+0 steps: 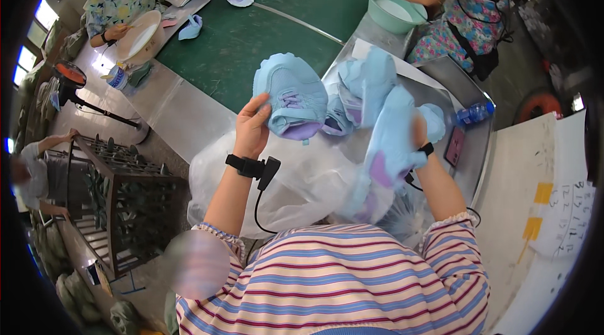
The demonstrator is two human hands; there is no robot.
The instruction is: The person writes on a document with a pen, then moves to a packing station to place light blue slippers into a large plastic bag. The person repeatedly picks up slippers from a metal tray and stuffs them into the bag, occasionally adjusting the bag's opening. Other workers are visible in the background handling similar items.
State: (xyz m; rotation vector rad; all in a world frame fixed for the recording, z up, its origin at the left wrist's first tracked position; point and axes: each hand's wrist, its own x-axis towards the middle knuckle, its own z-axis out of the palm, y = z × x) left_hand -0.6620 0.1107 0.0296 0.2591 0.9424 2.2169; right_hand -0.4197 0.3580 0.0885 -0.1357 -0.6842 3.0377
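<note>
- Two light blue shoes are being held up at once, one per hand, above a clear plastic bag (296, 184) sitting in front of the person
- left hand (251, 127) is closing fingers and thumb around the heel end of the left shoe (290, 93); upper with lilac laces is facing the camera, long axis running up and slightly right from the hand, toe pointing away
- right hand (420, 132) is mostly hiding behind the right shoe (395, 140); it is gripping it, but I cannot tell how the fingers are wrapping
- right shoe is blurring, long axis running from upper right to lower left, lilac patch showing at the low end
- key relation: the two shoes are sitting well apart, left one higher and to the left, right one lower and nearer the bag mouth, so the right hand is the closer one to the bag
- more blue shoes (365, 86) are lying between and behind the two hands on the metal table (189, 115)
- two other people are working at the far side of the green belt (251, 39)
</note>
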